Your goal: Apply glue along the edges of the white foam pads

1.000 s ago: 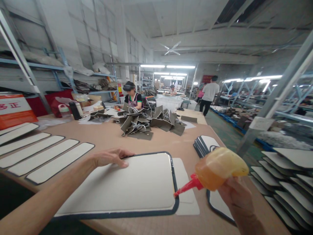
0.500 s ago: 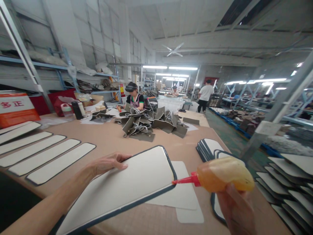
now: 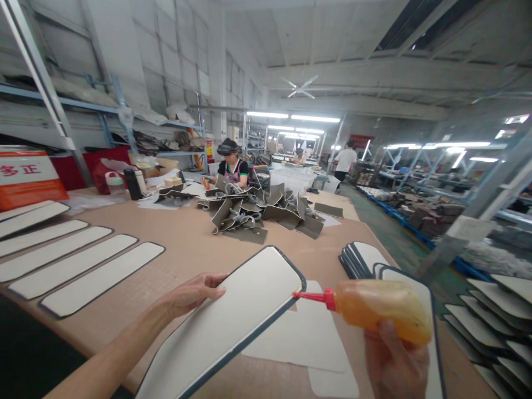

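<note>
Spanning the foreground, brown worktable: broad and flat-looking; probably firm enough to back up light pressing along an edge.

Dark-edged white panel: lying aslant above the near side of the brown worktable, overlapping loose white sheets in view. Likely light and fairly stiff, judging by so flat a shape under a one-handed hold; more awkward than heavy, apt to swivel about a single pinch. Best taken by a long edge near mid-length, clear of the right-hand corner.

Amber squeeze bottle: tipped almost level, pointing left towards the panel. Probably soft-walled, likely to give when squeezed, perhaps slippery if smeared. Best cradled round the body, with gentle fingers.

Right hand: closed round the underside of the amber squeeze bottle, with thumb on the near wall; remaining fingers largely hidden.

Left hand: pinching the panel's far long edge, with thumb flat on the white face and fingers at the rim, partly out of sight.

Dark edging: running as a narrow band round the panel; perhaps softer than the board, so better not pressed hard.

Red nozzle: slim and tapered, with tip at the panel's right-hand corner; touching or just above, cannot tell which. Best steered from the bottle.
</note>
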Available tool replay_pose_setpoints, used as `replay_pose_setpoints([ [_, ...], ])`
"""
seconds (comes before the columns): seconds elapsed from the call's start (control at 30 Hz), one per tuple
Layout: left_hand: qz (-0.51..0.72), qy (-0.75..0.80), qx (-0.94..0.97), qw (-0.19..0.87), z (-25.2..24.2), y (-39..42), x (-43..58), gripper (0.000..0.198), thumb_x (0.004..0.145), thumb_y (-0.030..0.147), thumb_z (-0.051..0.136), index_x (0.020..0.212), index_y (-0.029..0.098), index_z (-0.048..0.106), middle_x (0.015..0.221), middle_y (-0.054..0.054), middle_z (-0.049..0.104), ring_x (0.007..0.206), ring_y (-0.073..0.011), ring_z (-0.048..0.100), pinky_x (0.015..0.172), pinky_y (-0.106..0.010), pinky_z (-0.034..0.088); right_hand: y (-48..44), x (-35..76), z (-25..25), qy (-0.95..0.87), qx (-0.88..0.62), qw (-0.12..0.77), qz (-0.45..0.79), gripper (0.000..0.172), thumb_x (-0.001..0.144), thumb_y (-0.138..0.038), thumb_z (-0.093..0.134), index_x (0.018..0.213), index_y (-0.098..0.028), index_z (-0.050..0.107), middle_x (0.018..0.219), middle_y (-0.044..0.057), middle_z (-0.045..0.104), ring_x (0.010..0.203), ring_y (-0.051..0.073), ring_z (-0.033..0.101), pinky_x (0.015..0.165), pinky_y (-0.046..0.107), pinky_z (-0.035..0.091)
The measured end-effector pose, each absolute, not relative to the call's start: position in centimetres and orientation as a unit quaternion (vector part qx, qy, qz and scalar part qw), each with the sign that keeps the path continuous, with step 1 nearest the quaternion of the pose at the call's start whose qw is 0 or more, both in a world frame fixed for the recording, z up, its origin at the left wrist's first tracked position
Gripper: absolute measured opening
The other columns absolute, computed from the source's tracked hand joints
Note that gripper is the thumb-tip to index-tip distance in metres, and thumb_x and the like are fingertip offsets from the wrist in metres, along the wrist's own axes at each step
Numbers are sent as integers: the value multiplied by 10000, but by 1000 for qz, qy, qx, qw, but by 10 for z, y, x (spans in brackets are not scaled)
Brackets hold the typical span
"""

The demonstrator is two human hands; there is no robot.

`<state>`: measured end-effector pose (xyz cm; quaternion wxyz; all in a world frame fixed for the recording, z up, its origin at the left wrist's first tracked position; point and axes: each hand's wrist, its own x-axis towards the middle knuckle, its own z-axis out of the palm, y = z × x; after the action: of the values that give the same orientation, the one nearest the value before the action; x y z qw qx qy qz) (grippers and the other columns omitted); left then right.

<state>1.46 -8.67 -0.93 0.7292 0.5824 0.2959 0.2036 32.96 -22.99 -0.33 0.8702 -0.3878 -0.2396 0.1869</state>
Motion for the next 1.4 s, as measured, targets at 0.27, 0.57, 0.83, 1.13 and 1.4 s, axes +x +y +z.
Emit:
replay_pose_setpoints([
  [0.27,233,321,544,740,-18,-78,6,558,692,287,707,1223,201,560,1119,-59,655,921,-210,624,744,-240,473,-214,309,-7,-255,-352,873,220,411,581,-141,762,970,-194,639,710,-31,645,647,109,574,598,167,471],
  [0.57,268,361,511,733,-18,-73,-5,535,627,312,749,1139,219,622,1035,-37,691,899,-205,630,729,-244,472,-199,283,-11,-277,-398,844,228,374,617,-213,751,969,-164,634,726,11,663,631,147,599,598,222,500],
  [0.83,298,407,481,717,-17,-68,-15,513,579,300,772,1066,184,658,954,-35,712,839,-188,636,643,-216,466,-186,259,-9,-278,-369,844,273,328,615,-239,767,917,-181,653,665,2,663,656,145,623,651,220,509],
  [1.13,326,432,451,710,-21,-55,-27,507,512,302,807,983,160,684,851,-41,727,785,-191,647,670,-240,479,-178,235,-15,-298,-394,813,308,461,567,-262,779,1000,-207,631,826,54,695,788,237,650,590,291,551],
  [1.4,344,437,435,709,-24,-41,-37,490,506,312,810,949,146,685,827,-53,723,765,-200,648,653,-264,490,-177,214,-16,-319,-426,796,288,421,546,-279,785,940,-214,651,811,58,695,753,233,651,547,259,539],
])
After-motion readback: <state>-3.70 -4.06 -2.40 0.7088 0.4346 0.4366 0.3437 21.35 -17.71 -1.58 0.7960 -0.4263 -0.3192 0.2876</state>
